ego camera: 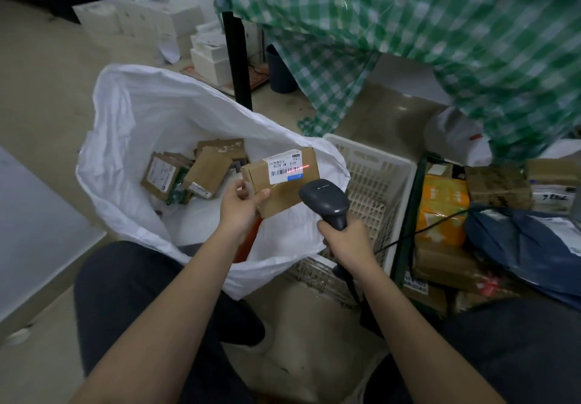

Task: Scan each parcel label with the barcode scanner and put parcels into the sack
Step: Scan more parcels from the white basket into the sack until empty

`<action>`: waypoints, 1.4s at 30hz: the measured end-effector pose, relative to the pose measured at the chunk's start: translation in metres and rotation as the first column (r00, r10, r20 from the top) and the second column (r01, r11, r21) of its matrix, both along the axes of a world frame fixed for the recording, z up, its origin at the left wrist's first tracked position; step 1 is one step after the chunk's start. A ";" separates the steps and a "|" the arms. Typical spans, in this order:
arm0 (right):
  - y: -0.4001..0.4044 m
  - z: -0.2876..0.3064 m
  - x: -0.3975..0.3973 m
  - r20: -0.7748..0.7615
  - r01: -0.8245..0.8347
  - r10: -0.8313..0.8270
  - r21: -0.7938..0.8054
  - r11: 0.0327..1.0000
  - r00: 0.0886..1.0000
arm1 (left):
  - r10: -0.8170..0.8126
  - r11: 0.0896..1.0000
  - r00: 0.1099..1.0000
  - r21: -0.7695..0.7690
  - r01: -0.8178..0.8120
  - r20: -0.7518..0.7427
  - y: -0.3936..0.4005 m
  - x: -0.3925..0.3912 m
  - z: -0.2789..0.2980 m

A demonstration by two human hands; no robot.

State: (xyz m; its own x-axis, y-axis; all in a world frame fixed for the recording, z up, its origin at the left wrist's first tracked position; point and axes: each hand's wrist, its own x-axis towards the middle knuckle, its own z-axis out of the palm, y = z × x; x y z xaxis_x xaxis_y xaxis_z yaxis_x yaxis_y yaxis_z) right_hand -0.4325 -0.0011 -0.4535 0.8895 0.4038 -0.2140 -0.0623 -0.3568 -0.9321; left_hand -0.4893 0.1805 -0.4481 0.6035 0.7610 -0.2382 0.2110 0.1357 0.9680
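While I hold this view, my readings are as follows.
Left hand [238,205]: pinches the cardboard parcel [280,181] by its near corner, thumb on top.
Parcel position: held above the open white sack [163,126], at 12 o'clock from my left hand.
Label [285,165]: faces up; a red scan line crosses its barcode.
Right hand [344,240]: fingers wrapped round the barcode scanner [325,201] grip.
Scanner head: at 5 o'clock from the label, aimed at it.
Sack contents: several brown parcels [188,174].
Basket [371,177]: white, at 3 o'clock beside the sack.

parcel label [285,166] reads "501E", "A21B"
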 end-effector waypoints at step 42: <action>-0.026 -0.023 0.055 -0.237 0.286 -0.266 0.057 0.956 0.934 | -0.014 0.840 0.999 0.542 0.029 -0.033 0.010 0.042 0.007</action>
State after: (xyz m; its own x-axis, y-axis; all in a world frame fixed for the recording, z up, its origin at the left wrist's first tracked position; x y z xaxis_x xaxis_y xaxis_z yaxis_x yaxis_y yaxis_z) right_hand -0.3775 -0.0270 -0.4764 0.9016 0.1758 -0.3953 -0.3576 -0.2116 -0.9096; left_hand -0.4474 0.1906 -0.4412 0.6207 0.7600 0.1927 0.2341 -0.4141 0.8796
